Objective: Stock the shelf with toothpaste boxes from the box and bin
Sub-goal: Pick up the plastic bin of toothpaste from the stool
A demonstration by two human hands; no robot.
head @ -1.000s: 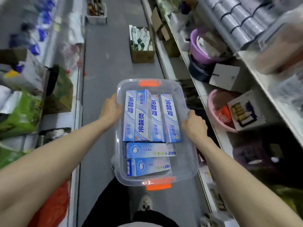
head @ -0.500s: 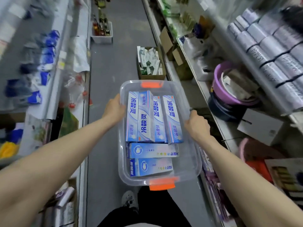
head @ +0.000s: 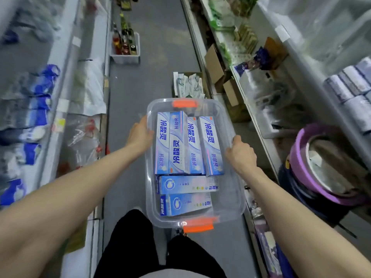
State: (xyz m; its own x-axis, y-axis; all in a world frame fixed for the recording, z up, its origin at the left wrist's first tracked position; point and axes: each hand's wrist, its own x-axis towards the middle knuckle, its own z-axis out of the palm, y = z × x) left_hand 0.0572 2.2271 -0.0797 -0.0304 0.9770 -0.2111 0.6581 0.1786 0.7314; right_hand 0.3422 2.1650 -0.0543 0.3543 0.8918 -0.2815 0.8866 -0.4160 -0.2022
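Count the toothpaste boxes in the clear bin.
6 toothpaste boxes: four lie side by side lengthwise at the far end of the bin, and two lie crosswise at the near end. Others may be hidden beneath.

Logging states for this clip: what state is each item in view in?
clear bin: lidless, held off the floor by both hands.
toothpaste boxes: six visible, closed, lying flat in the bin.
left hand: grips the bin's left rim.
right hand: grips the bin's right rim.
cardboard box: open, on the floor ahead, holding packs.
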